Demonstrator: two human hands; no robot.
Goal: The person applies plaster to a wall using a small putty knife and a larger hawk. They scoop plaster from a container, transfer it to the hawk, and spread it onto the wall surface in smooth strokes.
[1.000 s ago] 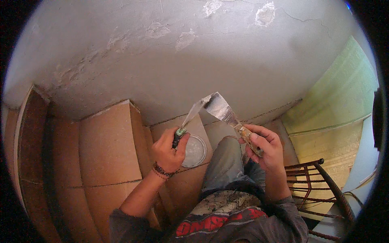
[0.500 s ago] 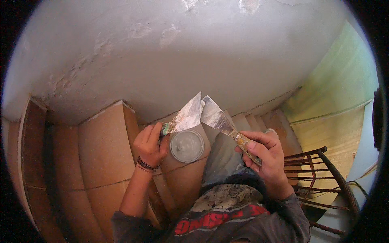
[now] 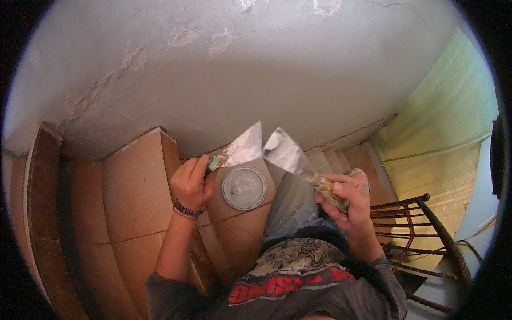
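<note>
My left hand (image 3: 191, 184) is closed round the green-edged handle of a putty knife, its pale, crusted blade (image 3: 244, 148) angled up to the right. My right hand (image 3: 349, 200) grips a second putty knife by its stained handle, with the blade (image 3: 288, 154) pointing up to the left. A whitish dab (image 3: 273, 140) sits near that blade's tip. The two blades are close together with a narrow gap between them. Below the left blade, a round tub (image 3: 244, 188) with grey-white content stands on a tiled step.
Brown tiled stairs (image 3: 133, 181) run along a grey wall (image 3: 256, 80) with chipped, cracked patches. At the right, a rusty metal railing (image 3: 448, 240) stands before yellow-green sheeting (image 3: 442, 122). My jeans-clad leg (image 3: 292, 205) is beside the tub.
The blades, touching or overlapping before, have come apart. The right blade has turned, and a whitish dab now shows near its tip. My left hand has shifted slightly left and down.
</note>
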